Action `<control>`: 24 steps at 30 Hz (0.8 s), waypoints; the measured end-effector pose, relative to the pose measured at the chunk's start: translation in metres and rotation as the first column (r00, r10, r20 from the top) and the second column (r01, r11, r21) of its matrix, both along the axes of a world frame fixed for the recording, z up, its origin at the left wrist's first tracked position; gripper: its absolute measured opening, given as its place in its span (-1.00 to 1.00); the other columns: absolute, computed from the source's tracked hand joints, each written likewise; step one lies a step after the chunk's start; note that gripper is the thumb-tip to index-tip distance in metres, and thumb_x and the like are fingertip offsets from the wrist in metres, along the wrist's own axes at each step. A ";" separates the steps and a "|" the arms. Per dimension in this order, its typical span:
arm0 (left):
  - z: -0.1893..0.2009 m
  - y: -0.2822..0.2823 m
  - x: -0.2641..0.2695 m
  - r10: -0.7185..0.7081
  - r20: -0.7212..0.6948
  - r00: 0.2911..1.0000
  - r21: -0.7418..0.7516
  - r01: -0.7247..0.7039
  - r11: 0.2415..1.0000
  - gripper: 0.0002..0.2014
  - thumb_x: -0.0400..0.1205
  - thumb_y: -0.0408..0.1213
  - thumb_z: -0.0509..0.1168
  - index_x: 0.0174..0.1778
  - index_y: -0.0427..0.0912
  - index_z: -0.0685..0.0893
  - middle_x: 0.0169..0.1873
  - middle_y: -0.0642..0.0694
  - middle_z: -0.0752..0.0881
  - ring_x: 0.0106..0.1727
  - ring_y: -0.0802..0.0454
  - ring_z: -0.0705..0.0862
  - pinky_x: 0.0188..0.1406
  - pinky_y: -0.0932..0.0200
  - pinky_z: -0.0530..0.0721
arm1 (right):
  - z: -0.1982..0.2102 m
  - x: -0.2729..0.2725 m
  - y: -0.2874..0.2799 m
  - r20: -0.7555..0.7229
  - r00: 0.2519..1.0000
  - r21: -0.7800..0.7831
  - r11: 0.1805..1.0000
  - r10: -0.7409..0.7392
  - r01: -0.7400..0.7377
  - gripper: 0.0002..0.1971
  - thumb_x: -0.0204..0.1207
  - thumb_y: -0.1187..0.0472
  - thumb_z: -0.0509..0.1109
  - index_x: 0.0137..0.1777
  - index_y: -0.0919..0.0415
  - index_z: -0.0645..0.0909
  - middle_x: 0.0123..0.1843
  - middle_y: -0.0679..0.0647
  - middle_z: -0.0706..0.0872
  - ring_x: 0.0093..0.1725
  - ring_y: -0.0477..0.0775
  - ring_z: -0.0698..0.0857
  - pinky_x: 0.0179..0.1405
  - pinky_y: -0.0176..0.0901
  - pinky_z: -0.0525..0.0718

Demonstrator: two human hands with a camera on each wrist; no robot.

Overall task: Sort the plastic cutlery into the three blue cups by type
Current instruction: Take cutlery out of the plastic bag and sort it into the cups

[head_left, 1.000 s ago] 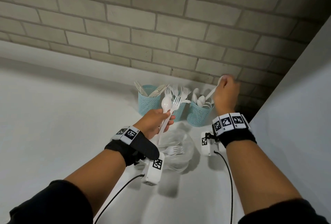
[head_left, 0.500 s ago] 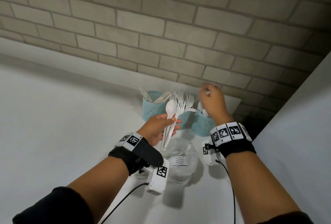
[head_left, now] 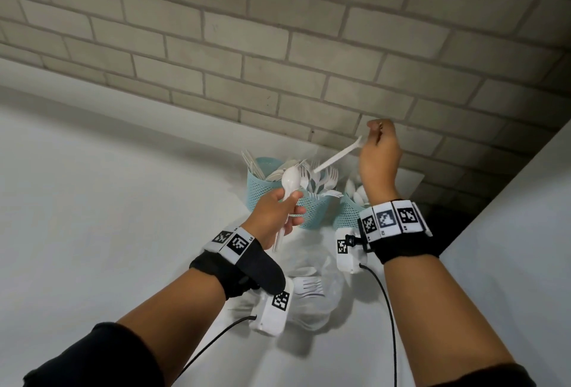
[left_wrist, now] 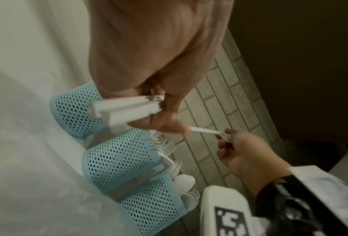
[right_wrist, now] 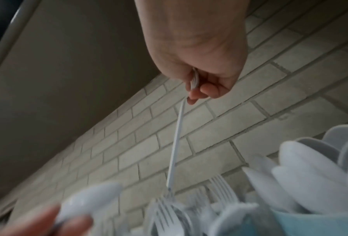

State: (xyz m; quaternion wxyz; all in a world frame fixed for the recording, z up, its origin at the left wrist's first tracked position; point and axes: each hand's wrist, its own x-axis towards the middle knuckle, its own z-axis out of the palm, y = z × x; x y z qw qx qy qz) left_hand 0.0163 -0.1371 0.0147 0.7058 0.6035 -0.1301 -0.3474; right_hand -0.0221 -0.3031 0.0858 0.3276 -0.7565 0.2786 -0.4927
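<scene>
The white surface (head_left: pixel 92 201) is wide and free on the left; a brick wall (head_left: pixel 278 46) closes the back and a panel (head_left: pixel 509 232) the right. Three blue cups (left_wrist: pixel 116 161) stand in a row near the wall, touching, with knives, forks and spoons. The left hand (head_left: pixel 275 216) grasps one spoon (head_left: pixel 290 181) and other handles. The right hand (head_left: pixel 378 158) pinches one fork (head_left: pixel 336 156) by its head, above the middle cup.

Right hand (head_left: pixel 379 159) now raised above the cups, no longer down at the right cup (head_left: pixel 347 212); pinches the tined end of a white fork (head_left: pixel 336 156), drawn out of the left hand (head_left: pixel 273 216) bundle, handle slanting down-left over the middle cup (head_left: pixel 312 210). Left hand now left with a spoon (head_left: pixel 290 182).
</scene>
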 end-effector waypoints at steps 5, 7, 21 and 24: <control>0.002 -0.002 0.000 -0.039 -0.008 0.999 0.022 0.039 0.999 -0.67 0.74 -0.02 0.02 0.08 -0.12 0.61 -0.38 0.00 0.41 -0.47 0.16 0.27 -0.57 0.36 0.22 | -0.043 0.009 -0.001 -0.481 0.875 -0.242 0.967 -0.053 -0.074 -0.69 0.70 0.14 0.08 0.19 0.18 0.64 0.05 0.31 0.70 0.08 0.29 0.56 -0.13 -0.09 0.39; 0.003 0.000 0.001 -0.036 -0.083 0.996 0.009 0.037 0.999 -0.64 0.76 -0.04 -0.03 0.05 -0.15 0.61 -0.36 -0.01 0.45 -0.44 0.14 0.31 -0.49 0.31 0.24 | -0.057 0.009 0.000 -0.610 0.787 -0.261 0.961 -0.094 -0.088 -0.68 0.70 0.10 0.10 0.21 0.09 0.67 0.26 0.29 0.62 0.26 0.32 0.43 0.11 0.01 0.40; -0.009 0.004 0.004 0.009 -0.064 0.998 -0.102 -0.015 0.995 -0.89 0.63 -0.36 0.32 0.03 -0.24 0.69 -0.25 -0.08 0.72 -0.39 0.20 0.70 -0.36 0.40 0.67 | -0.052 0.006 0.006 -0.781 0.615 -0.269 0.948 -0.111 -0.171 -0.54 0.70 -0.03 0.01 0.58 -0.03 0.27 0.66 0.13 0.15 0.58 0.29 0.06 0.51 0.20 0.11; -0.009 0.004 0.003 0.005 -0.064 0.998 -0.104 -0.012 0.994 -0.89 0.64 -0.35 0.30 0.02 -0.23 0.69 -0.25 -0.07 0.71 -0.37 0.18 0.67 -0.35 0.40 0.64 | -0.044 0.002 0.021 -0.543 0.820 -0.116 0.952 0.178 -0.283 -0.53 0.69 -0.05 0.08 0.55 0.08 0.36 0.55 0.10 0.41 0.54 0.20 0.30 0.48 0.06 0.25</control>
